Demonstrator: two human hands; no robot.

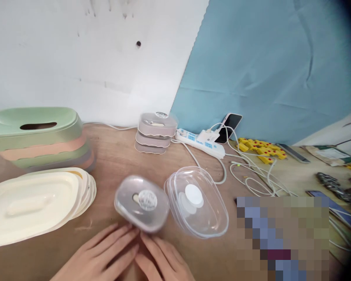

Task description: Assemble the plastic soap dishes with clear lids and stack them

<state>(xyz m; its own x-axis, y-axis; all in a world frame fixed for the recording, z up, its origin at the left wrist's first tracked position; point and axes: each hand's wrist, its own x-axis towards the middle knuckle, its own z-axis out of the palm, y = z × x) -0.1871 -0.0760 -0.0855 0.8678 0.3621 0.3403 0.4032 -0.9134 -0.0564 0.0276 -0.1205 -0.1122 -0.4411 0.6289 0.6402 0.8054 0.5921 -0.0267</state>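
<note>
A small grey oval box (140, 205) with a clear top, a slot and a round white sticker sits on the brown table. My left hand (107, 249) lies at its near edge with fingers stretched out. Beside it my right hand (163, 255) also has straight fingers, its tips close to the same edge. Whether the fingertips touch the box I cannot tell. To the right of the box are nested clear plastic lids (213, 208) with a round white sticker. Cream oval plates (38, 195) lie stacked at the left.
Green, orange and grey slotted covers (66, 132) are stacked at the back left. Several similar grey boxes (156, 130) stand piled near the wall. Right of them lie a white power strip (199, 144), a phone (229, 127), cables and yellow blocks (259, 148). A blurred-out patch hides the lower right.
</note>
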